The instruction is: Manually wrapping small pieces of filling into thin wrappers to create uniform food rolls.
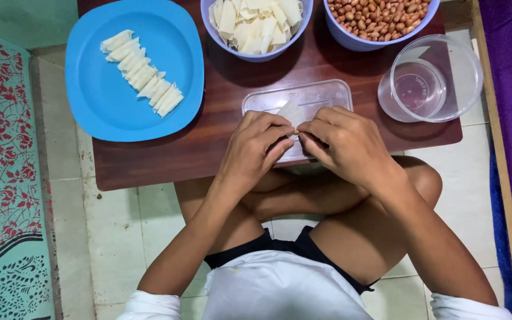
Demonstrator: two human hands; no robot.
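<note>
Blue plate (99, 106) of rolled wrappers (142, 73) sits far left on the table (208, 136). Left hand (256, 148) and right hand (345, 142) meet over a clear tray (327, 95), wrists angled inward, fingers (280, 148) pinching a pale wrapper (291, 111). Clear tub (431, 77) sits right.

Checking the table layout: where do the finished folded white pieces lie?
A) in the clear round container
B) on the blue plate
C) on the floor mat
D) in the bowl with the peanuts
B: the folded white pieces lie in a row on the blue plate, left of both hands.
</note>
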